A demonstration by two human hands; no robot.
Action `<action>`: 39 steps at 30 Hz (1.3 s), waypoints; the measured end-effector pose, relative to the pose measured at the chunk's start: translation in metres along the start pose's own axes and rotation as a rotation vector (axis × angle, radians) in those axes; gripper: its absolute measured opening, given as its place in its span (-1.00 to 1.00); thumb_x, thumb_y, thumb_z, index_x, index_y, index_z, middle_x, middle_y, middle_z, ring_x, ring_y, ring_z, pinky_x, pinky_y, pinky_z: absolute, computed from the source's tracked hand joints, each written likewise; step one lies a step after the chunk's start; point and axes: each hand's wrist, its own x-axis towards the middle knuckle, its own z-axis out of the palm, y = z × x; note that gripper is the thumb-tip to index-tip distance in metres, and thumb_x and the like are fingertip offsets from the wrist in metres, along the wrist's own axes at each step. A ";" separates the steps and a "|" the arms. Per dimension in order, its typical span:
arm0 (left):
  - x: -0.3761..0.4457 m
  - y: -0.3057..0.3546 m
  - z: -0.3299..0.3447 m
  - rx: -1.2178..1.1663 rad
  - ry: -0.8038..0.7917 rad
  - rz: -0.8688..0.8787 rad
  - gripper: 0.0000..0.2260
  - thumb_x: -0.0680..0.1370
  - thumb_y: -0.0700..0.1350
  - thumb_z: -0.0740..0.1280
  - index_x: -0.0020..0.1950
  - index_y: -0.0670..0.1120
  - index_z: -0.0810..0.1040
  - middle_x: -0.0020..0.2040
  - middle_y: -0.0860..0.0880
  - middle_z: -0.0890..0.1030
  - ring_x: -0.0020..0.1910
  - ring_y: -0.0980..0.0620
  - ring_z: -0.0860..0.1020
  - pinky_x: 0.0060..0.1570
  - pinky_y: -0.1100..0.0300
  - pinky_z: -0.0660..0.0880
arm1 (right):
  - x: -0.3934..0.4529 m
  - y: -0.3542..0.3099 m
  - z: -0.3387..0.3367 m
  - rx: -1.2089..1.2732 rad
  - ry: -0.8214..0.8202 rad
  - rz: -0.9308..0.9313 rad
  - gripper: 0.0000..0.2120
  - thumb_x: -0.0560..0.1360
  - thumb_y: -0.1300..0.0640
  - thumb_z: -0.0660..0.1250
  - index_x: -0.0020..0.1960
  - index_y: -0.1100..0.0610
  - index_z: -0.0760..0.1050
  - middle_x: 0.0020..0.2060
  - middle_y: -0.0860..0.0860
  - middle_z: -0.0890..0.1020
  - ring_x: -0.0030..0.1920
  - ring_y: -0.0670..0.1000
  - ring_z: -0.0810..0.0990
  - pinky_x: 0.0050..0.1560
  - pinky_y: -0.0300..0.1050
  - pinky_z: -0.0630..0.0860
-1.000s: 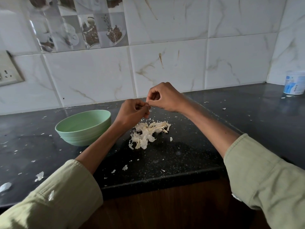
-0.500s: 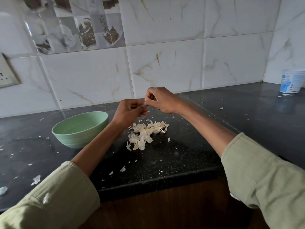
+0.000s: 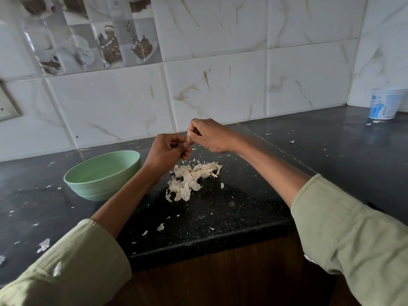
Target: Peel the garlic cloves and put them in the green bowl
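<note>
1. Green bowl: stands upright on the dark counter; only part of its interior shows, and no contents are visible there.
2. White tub: stands on the counter far right of the green bowl, against the tiled wall; its contents are hidden.
3. Garlic clove: held in the air to the right of and above the green bowl, between both hands; only a small pale part shows.
4. Left hand: fingers curled, tips pinching the garlic clove; forearm passes just right of the green bowl.
5. Right hand: fingers curled, thumb and fingertips gripping the same clove; touching the left hand.
6. Pile of garlic skins: lies on the counter right of the green bowl, below the hands; loose flakes are scattered around.
7. Sleeves: pale green, pushed up both forearms.
</note>
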 end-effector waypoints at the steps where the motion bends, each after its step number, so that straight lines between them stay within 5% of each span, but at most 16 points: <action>1: 0.000 0.000 0.000 0.019 0.004 0.001 -0.87 0.67 -0.29 0.36 0.00 -0.15 0.68 -0.18 -0.13 0.70 -0.20 0.01 0.65 -0.09 0.15 0.65 | 0.000 0.000 0.000 -0.006 -0.007 -0.005 -0.80 0.71 0.12 0.17 0.11 0.25 0.47 -0.17 -0.22 0.49 -0.25 -0.24 0.45 -0.29 -0.33 0.35; 4: 0.001 -0.001 0.001 0.083 0.005 0.009 -0.88 0.67 -0.27 0.36 0.00 -0.17 0.68 -0.19 -0.12 0.70 -0.22 0.03 0.64 -0.14 0.17 0.62 | 0.000 0.000 0.002 -0.026 -0.038 -0.014 -0.81 0.71 0.12 0.17 0.09 0.24 0.45 -0.13 -0.15 0.53 -0.25 -0.30 0.47 -0.29 -0.32 0.35; 8: 0.001 0.000 0.003 0.091 0.017 0.053 -0.90 0.66 -0.25 0.38 0.03 -0.21 0.69 -0.20 -0.13 0.69 -0.24 0.03 0.63 -0.19 0.18 0.60 | 0.001 0.005 0.002 -0.031 -0.021 0.004 -0.81 0.70 0.14 0.19 0.05 0.26 0.44 -0.07 0.05 0.63 -0.20 -0.03 0.53 -0.23 -0.11 0.41; 11: 0.001 0.003 0.004 0.065 0.023 0.091 -0.90 0.66 -0.26 0.37 0.08 -0.23 0.68 -0.18 -0.14 0.70 -0.23 0.04 0.63 -0.21 0.23 0.60 | -0.001 0.009 0.000 -0.012 -0.009 0.038 -0.81 0.69 0.09 0.25 0.02 0.21 0.47 -0.17 -0.04 0.60 -0.27 -0.08 0.50 -0.33 -0.27 0.39; 14: 0.002 0.000 0.002 0.091 0.029 0.094 -0.91 0.66 -0.26 0.37 0.09 -0.21 0.68 -0.14 -0.17 0.72 -0.22 0.05 0.66 -0.21 0.25 0.59 | 0.005 0.010 -0.001 0.035 0.020 0.073 -0.85 0.68 0.11 0.28 0.07 0.19 0.54 -0.10 -0.07 0.64 -0.14 -0.05 0.61 -0.16 -0.17 0.50; 19: 0.003 -0.005 -0.002 0.174 0.087 0.086 -0.90 0.67 -0.24 0.36 0.11 -0.16 0.67 -0.13 -0.08 0.73 -0.22 0.08 0.68 -0.24 0.29 0.55 | 0.005 0.014 -0.009 0.120 -0.008 0.118 -0.71 0.70 0.16 0.24 -0.11 0.16 0.66 -0.25 0.00 0.68 -0.27 -0.05 0.62 -0.14 -0.05 0.57; 23: 0.003 -0.003 -0.001 0.220 0.108 0.077 -0.92 0.65 -0.23 0.37 0.09 -0.13 0.66 -0.16 -0.04 0.73 -0.23 0.07 0.68 -0.27 0.31 0.52 | 0.002 0.015 -0.011 0.107 -0.114 0.066 -0.80 0.58 0.04 0.45 -0.13 0.15 0.63 -0.30 0.02 0.70 -0.37 -0.14 0.60 -0.27 -0.25 0.50; 28: 0.002 0.000 0.001 0.262 0.150 0.093 -0.95 0.62 -0.16 0.45 0.04 -0.12 0.67 -0.20 -0.03 0.72 -0.27 0.02 0.69 -0.32 0.30 0.55 | 0.001 0.017 -0.014 0.189 -0.163 0.084 -0.65 0.41 0.10 0.63 0.02 0.20 0.52 -0.22 0.07 0.69 -0.34 -0.11 0.60 -0.25 -0.15 0.51; 35: 0.003 -0.001 0.002 0.316 0.143 0.127 -0.96 0.65 -0.18 0.40 0.04 -0.10 0.66 -0.22 0.01 0.71 -0.29 0.06 0.68 -0.33 0.34 0.51 | 0.004 0.018 -0.015 0.220 -0.189 0.094 -0.71 0.58 -0.03 0.46 0.00 0.23 0.63 -0.18 0.04 0.75 -0.17 -0.01 0.74 -0.08 -0.07 0.66; 39: 0.003 -0.001 0.003 0.310 0.144 0.124 -0.92 0.67 -0.12 0.40 0.03 -0.10 0.66 -0.23 0.01 0.71 -0.28 0.01 0.68 -0.33 0.34 0.51 | 0.003 0.021 -0.016 0.218 -0.269 0.068 -0.84 0.56 0.12 0.49 -0.07 0.23 0.68 -0.22 0.04 0.76 -0.20 -0.07 0.73 -0.04 -0.10 0.65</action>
